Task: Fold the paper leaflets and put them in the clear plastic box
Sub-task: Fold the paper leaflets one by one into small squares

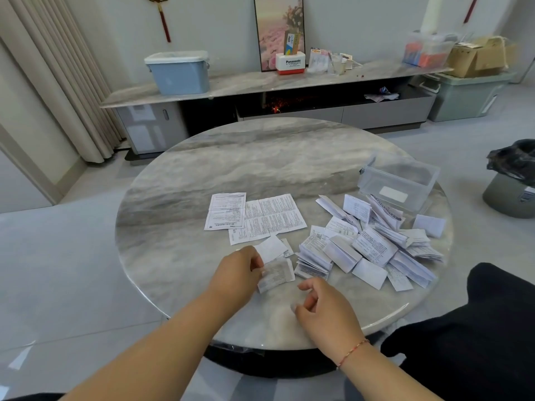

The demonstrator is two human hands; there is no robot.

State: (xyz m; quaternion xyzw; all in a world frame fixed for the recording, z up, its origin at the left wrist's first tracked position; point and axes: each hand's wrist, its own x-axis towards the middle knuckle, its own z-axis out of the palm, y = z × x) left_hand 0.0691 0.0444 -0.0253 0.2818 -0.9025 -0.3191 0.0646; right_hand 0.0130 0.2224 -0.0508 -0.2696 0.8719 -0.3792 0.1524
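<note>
My left hand [238,274] pinches a small printed leaflet [276,274] at its left edge, just above the round marble table [260,163]. My right hand [324,309] hovers a little to the right with fingers loosely curled and nothing in it. Two unfolded leaflets [254,215] lie flat beyond my hands. A heap of folded leaflets [373,244] spreads over the right side of the table. The clear plastic box [398,182] stands behind that heap near the table's right edge.
A dark chair back [477,328] stands close at the right of the table. A bin with a black bag [514,180] sits on the floor at far right. A long low cabinet [260,91] with a blue tub lines the far wall.
</note>
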